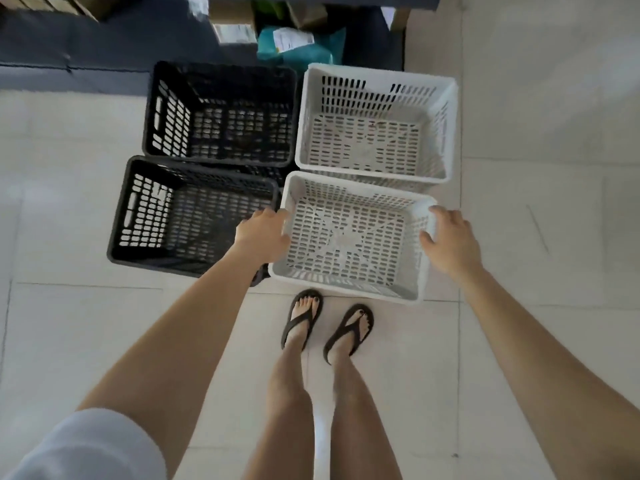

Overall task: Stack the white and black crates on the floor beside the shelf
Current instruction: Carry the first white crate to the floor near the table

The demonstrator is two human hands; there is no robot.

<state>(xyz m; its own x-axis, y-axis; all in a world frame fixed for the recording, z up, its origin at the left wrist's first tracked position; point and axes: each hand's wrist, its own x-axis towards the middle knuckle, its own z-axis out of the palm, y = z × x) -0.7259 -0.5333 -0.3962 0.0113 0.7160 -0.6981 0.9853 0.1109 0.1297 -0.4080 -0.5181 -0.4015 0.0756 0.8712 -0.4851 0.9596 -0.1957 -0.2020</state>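
Note:
Four slotted plastic crates stand on the pale tiled floor in a two-by-two block. The far black crate (221, 69) and near black crate (173, 261) are on the left. On the right are the far white crate (377, 74) and the near white crate (346, 292). All are empty and upright. My left hand (261, 233) grips the near white crate's left rim, between it and the near black crate. My right hand (450, 240) holds its right rim, thumb inside. This crate's far edge overlaps the far white crate's near rim.
A dark blue shelf (86, 46) runs along the top, with a teal parcel (298, 46) and cardboard boxes behind the crates. My feet in black flip-flops (301, 320) stand just in front of the near white crate. Bare tiles lie to the right and left.

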